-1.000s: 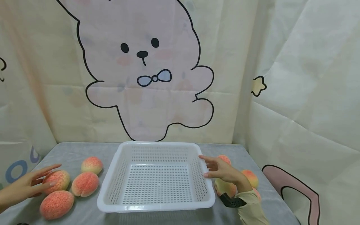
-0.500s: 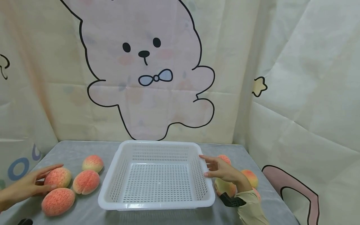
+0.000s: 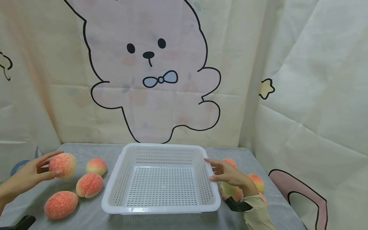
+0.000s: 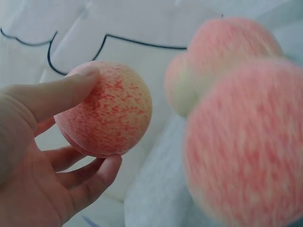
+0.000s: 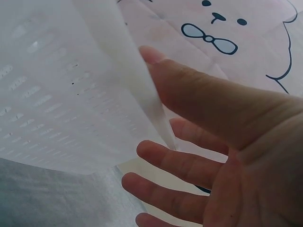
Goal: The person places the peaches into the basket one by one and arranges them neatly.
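Observation:
My left hand holds a pink and yellow peach between thumb and fingers, raised off the table at the left. In the left wrist view the thumb lies on top of that peach and the fingertips sit beneath it. Three more peaches lie close by: a front one, a middle one and a back one. A white perforated plastic basket stands mid-table with its inside bare. My right hand rests its extended fingers and thumb at the basket's right rim.
Several peaches lie right of the basket, partly hidden by my right arm, among them a yellowish one and an orange one. Grey cloth covers the table. A printed curtain hangs right behind it.
My left hand has closed around the peach at the far left and lifted it upward. My right hand has kept its place at the basket rim.

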Tool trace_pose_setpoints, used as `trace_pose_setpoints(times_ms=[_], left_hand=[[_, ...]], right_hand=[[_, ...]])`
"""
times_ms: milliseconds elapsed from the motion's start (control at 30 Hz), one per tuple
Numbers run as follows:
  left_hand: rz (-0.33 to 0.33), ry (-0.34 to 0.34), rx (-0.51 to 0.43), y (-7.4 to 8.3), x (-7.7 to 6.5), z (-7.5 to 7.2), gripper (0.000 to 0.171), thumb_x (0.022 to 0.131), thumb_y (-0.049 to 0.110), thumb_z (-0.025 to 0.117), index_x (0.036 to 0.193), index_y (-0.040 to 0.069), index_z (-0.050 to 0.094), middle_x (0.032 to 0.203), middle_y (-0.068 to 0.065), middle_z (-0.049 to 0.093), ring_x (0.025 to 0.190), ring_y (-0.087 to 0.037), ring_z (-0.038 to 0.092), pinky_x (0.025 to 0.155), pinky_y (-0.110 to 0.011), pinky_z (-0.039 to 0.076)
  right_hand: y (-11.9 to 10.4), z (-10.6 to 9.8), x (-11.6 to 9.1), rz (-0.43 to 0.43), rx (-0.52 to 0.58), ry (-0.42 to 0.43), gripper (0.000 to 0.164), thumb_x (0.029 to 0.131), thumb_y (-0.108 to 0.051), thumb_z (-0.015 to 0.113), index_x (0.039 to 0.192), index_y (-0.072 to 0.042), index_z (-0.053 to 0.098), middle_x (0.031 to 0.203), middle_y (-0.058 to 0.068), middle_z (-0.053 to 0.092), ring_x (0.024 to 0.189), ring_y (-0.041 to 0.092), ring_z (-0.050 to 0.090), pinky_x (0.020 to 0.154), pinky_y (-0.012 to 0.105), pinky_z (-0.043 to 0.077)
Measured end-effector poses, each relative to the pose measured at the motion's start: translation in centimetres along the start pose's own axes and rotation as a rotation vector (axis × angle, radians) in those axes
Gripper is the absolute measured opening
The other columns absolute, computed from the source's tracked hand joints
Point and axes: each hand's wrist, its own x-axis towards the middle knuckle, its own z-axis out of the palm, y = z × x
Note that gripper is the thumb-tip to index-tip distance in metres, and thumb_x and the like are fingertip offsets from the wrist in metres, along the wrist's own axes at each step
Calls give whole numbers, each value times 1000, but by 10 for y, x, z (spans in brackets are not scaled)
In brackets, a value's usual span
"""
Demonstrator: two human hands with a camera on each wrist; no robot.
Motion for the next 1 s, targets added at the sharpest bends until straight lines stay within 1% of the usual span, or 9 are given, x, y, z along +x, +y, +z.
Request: trace_pose_setpoints(times_ms=[100,200,267,367,500,633,733,833,1000], left_hand=[[52,34,-4,5,2,-1,83,101,36,62,163,11,12,144,-11,47,93,28,38,71,-21,52],[91,56,-9,14,3,-2,79,101,34,62,164,21,15,132,24,42,96,30,36,71,-19,51],[105,56,-16,22,5,-2,77,101,34,62,163,26,17,124,36,34,97,30,35,72,-19,51],[119,53,-9,38,11,-1,75,101,36,62,162,27,20,128,31,39,98,28,37,72,-20,51],[170,39,0,62,21,3,74,101,34,63,162,20,22,142,5,46,105,20,45,73,-23,52],[234,39,1,83,24,8,71,100,31,64,160,21,26,145,1,47,111,16,47,77,-29,54],[296,26,-18,104,27,14,69,100,28,64,159,20,28,148,-7,48,126,-17,57,81,-42,54],[349,-4,-45,127,32,23,68,100,27,64,158,16,30,148,-20,49,126,-50,52,84,-49,53],[388,-59,-69,156,44,40,69,97,29,67,156,14,35,141,-17,55,122,-41,54,82,-41,50]], right_hand=[[-1,0,1,-7,0,-2,83,95,-9,69,159,3,19,149,35,45,127,46,58,90,37,58],[-2,0,2,-11,8,-5,83,95,-8,69,159,4,18,150,36,43,130,48,55,90,38,58],[-2,-1,3,-8,18,-4,83,95,-8,69,159,4,18,149,37,44,128,48,56,90,39,59],[-1,0,2,-10,26,-7,83,95,-8,70,159,4,19,148,37,44,126,47,58,90,40,59],[1,2,-1,-10,28,-3,82,95,-9,69,159,4,19,148,37,45,124,46,60,90,40,59],[0,2,-1,-7,23,2,82,95,-10,70,159,1,20,148,36,45,121,43,63,89,39,59],[0,1,-2,-16,20,3,82,95,-10,70,159,2,20,148,37,45,121,42,64,89,38,59],[0,1,-2,-19,32,-8,81,96,-9,69,159,3,19,148,39,44,121,43,63,89,39,59],[0,1,-2,-16,55,-17,81,96,-8,68,159,3,19,148,40,42,123,45,62,89,42,59]])
